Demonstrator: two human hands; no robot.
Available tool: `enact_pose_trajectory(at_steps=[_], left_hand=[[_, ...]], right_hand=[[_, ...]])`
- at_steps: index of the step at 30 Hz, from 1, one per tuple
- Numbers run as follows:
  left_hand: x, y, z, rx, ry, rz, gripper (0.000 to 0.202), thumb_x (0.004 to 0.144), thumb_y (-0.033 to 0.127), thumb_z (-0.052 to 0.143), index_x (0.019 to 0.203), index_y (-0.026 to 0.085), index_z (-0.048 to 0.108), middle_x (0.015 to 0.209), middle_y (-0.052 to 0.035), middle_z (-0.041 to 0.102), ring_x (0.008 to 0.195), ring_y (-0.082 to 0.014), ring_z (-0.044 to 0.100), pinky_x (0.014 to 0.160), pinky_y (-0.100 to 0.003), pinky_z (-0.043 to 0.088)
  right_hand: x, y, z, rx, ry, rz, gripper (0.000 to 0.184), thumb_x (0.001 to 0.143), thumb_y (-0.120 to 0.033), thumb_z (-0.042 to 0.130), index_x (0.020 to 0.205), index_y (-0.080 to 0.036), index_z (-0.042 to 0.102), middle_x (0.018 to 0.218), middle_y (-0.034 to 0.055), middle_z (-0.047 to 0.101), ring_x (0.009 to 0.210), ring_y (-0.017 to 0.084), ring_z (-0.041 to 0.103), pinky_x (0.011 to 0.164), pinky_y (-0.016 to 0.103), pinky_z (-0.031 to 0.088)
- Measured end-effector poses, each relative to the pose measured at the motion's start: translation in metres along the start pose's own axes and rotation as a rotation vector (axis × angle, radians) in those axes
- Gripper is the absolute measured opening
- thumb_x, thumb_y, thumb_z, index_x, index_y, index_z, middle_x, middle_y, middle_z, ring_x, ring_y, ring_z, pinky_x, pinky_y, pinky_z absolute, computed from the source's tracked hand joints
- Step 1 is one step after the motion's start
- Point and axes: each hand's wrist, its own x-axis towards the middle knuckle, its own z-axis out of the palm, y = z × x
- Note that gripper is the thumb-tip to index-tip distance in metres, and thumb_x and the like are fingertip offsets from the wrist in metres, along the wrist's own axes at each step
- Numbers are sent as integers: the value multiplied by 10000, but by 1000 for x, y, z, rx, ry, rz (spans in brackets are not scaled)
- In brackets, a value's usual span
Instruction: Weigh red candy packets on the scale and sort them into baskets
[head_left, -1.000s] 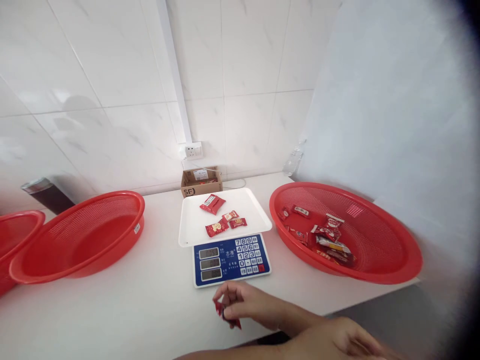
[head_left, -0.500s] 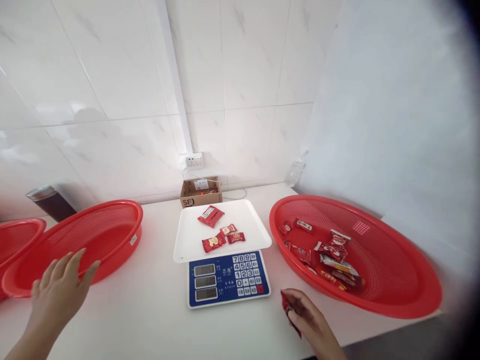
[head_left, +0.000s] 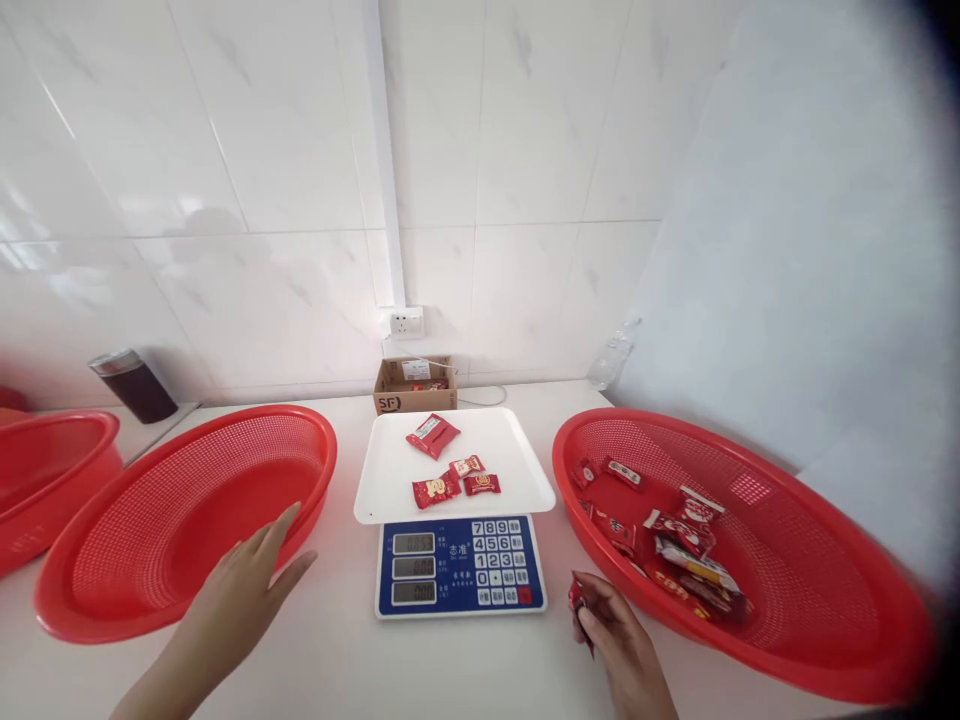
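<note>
A: Right hand (head_left: 616, 630), what's held?

B: One red packet (head_left: 577, 602), pinched between thumb and fingers, so the grip is clamped on it. It is held over the table (head_left: 330, 650), just right of the scale (head_left: 461, 604) at its near corner, beside the right basket (head_left: 814, 575).

A: Left hand (head_left: 236, 595)?

B: Grip spread, thumb held apart from the fingers. It is positioned over the near right side of the left basket (head_left: 324, 455); whether the rim is touched can't be told.

A: Scale?

B: Set between the two baskets. Four packets (head_left: 436, 489) are spread on its white tray (head_left: 390, 465): one placed toward the back, three grouped nearer the keys.

A: Right basket contents?

B: Wrapped snacks (head_left: 686, 535), mostly red, are scattered in its left half.

A: Back row?

B: A box (head_left: 414, 401) is set behind the tray, small wrapped items inside. A dark flask (head_left: 140, 386) is seen behind the left basket.
</note>
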Motion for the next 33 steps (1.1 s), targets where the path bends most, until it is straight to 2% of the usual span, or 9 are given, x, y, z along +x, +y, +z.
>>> enact_pose_trajectory(at_steps=[2,6,9,13,17,22,26,29,33], left_hand=[[6,28,-6,-100,-1,16,555,851,490,313,1344,235,325,1355,-69,423,1246,-245,376,972,-413,376],[32,85,-15,-224,-97,276,447,875,459,303,1240,248,448,1342,-43,437,1251,-211,366,1017,-366,330],[57,120,-9,-230,-211,417,330,872,370,341,1126,244,510,1225,-45,526,1118,-196,487,921,-323,406],[80,146,4,-162,-252,443,184,810,309,442,925,207,542,966,-58,596,903,-205,557,763,-304,440],[81,142,-1,-145,-204,432,182,787,245,437,954,206,499,984,-58,559,833,-187,556,681,-278,424],[69,84,-38,65,4,161,270,796,149,319,994,192,498,1059,-90,509,850,-203,554,643,-292,426],[65,55,-55,265,122,85,307,803,267,402,1057,154,533,1231,-154,452,1122,-331,431,869,-466,385],[76,77,-44,83,87,239,385,835,413,391,1128,193,511,1326,-102,414,1222,-287,357,983,-445,321],[108,131,-11,-105,-91,376,441,845,444,371,1227,229,421,1284,-73,472,1188,-225,414,940,-351,382]], right_hand=[[-1,-1,1,-15,2,-1,372,658,-432,688,973,-241,636,849,60,653,662,187,575,574,305,477],[-2,-5,5,-18,22,-11,380,657,-456,684,965,-239,632,845,61,654,662,187,573,553,291,469],[-2,-7,4,-8,-8,-9,387,675,-455,676,988,-233,617,808,48,634,631,173,553,534,282,459],[-2,-6,2,15,-17,-18,376,686,-453,670,988,-236,612,799,39,615,626,165,538,538,283,455],[-3,-6,0,27,-16,2,373,679,-464,673,977,-245,618,807,41,619,636,170,543,544,287,458],[-3,-8,1,20,-32,29,390,669,-477,677,975,-242,620,824,52,626,648,176,551,552,288,466],[-3,-6,5,29,-10,15,385,679,-474,670,974,-232,614,826,53,626,668,175,552,556,274,461],[-2,-4,6,38,3,5,404,676,-478,670,978,-217,606,802,47,622,631,161,542,522,259,447],[0,-2,3,35,-7,7,444,649,-494,685,975,-200,615,782,44,626,586,145,532,504,254,446]])
